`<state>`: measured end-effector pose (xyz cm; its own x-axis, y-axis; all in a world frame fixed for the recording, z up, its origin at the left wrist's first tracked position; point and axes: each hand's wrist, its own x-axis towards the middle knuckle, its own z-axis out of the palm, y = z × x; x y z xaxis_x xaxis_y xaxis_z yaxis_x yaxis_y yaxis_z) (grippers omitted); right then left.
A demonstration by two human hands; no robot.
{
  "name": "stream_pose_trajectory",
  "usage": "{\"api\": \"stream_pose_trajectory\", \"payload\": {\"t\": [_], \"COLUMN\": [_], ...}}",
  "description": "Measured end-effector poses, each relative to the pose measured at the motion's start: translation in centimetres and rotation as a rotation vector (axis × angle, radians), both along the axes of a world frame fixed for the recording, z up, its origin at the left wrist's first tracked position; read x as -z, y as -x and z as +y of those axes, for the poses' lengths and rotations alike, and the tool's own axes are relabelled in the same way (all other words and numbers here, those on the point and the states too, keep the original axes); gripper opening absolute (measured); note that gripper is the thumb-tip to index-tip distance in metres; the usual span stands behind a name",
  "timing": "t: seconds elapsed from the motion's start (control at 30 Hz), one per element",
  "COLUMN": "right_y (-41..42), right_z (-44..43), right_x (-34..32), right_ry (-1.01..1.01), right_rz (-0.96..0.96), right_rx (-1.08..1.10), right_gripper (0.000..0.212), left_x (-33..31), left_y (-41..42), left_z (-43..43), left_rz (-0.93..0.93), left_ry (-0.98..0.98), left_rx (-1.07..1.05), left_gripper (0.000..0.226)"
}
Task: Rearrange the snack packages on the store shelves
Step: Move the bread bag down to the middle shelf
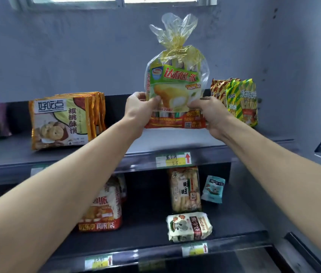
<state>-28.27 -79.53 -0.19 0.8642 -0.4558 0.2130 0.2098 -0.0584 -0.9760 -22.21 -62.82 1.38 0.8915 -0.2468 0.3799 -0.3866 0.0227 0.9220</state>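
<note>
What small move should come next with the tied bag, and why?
Probably set the bag down upright on the top shelf: the left hand and right hand grip its sides over a bare gap between cookie packs and striped packs.

- A small shop, by the look.
- Tiered dark shelves (13, 152) stocked with packaged snacks (61, 119).
- Price labels (173, 159) with red arrows along the shelf edges.
</note>
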Motion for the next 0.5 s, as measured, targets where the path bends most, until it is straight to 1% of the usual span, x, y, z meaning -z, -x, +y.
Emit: {"api": "stream_pose_trajectory", "payload": {"t": [0.1,0.17,0.23,0.3,0.37,0.5], "right_y": [3.6,6.1,8.4,10.2,11.6,13.1], "right_z": [2.8,4.9,7.1,8.8,10.2,12.3], "right_x": [0.7,1.5,2.3,3.1,4.3,7.6], "right_ry": [-0.074,-0.136,-0.159,-0.158,-0.163,-0.078], "right_rz": [-0.044,-0.055,-0.039,-0.012,0.023,0.138], "right_rx": [0.009,-0.036,-0.096,-0.138,-0.161,-0.227], "right_gripper": [0.063,0.066,0.061,0.052,0.053,0.057], "left_x": [0.2,0.7,1.4,2.1,2.9,5.5], "left_y": [3.6,5.7,7.4,8.6,9.5,10.7], "left_z": [2.6,4.4,6.4,8.7,11.0,15.5], "left_rz": [-0.014,-0.018,-0.013,0.003,0.029,0.094], "left_ry": [0.055,0.070,0.054,-0.006,-0.082,-0.253], "left_rx": [0.022,0.020,0.009,0.002,0.026,0.087], "left_gripper": [0.024,0.031,0.033,0.032,0.030,0.026]}}
